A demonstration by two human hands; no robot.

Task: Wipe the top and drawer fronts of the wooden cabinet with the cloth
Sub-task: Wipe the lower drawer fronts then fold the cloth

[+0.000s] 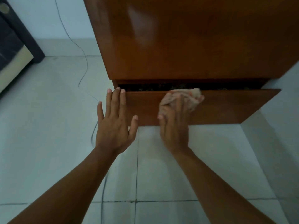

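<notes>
Two bare forearms reach forward from the bottom of the view over a pale tiled floor [186,159]; the left hand [114,126] is spread flat, fingers apart, its fingertips resting at the left end of a pulled-out drawer front [226,105], holding nothing; whether they press on the wood or only touch it cannot be told. Just beside it, the right hand [175,125] lies palm-down on the cloth [179,98], fingers closed together over it and pinning it against the drawer front near the upper edge.

The cloth is small, pinkish-beige and crumpled; it looks soft, light and limp, so it probably holds best bunched under a flat palm rather than pinched at a corner. The drawer front is a long glossy board, its long axis running left to right, its face turned toward the person; the finish looks smooth and likely slippery, and the drawer may slide under pressure, so steadying it at the left end seems sensible.

Behind it is a dark gap into the drawer; above rises the wooden cabinet [186,38], shiny with reflections. Further left, a thin cable [84,54] trails down the wall and across the floor, near a dark piece of furniture [14,38].
</notes>
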